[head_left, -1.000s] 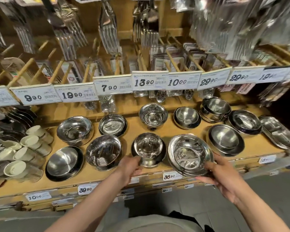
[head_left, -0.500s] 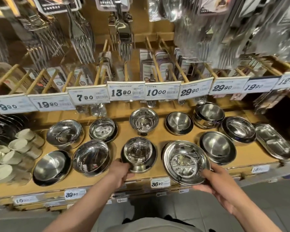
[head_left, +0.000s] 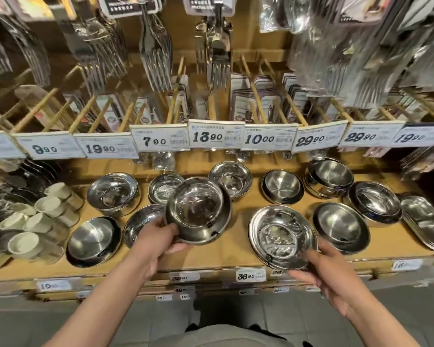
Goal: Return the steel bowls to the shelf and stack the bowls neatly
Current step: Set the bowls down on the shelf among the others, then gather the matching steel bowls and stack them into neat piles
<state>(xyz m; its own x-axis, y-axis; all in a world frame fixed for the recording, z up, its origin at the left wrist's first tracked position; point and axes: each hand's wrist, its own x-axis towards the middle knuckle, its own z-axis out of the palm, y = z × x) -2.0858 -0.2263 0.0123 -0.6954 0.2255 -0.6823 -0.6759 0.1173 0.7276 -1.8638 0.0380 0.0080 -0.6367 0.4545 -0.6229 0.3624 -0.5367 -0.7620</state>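
My left hand [head_left: 156, 242] grips a deep footed steel bowl [head_left: 198, 211] by its near rim and holds it raised above the wooden shelf [head_left: 226, 256]. My right hand [head_left: 321, 265] holds the near edge of a wide shallow steel bowl [head_left: 282, 236], which is tilted towards me at the shelf's front. A matching footed bowl [head_left: 229, 177] stands at the back of the shelf. Several other steel bowls lie in two rows, among them one at the front left [head_left: 93, 241] and a stack at the back right [head_left: 330, 177].
White ceramic cups [head_left: 25, 221] lie piled at the left end. Oval steel trays [head_left: 422, 221] sit at the right end. Price tags [head_left: 216, 135] line a rail over the shelf, with packaged forks [head_left: 156, 51] hanging above. Grey floor lies below the shelf front.
My left hand has lifted the footed bowl off the shelf and up towards the back. My right hand keeps its hold on the wide bowl. The camera has moved closer.
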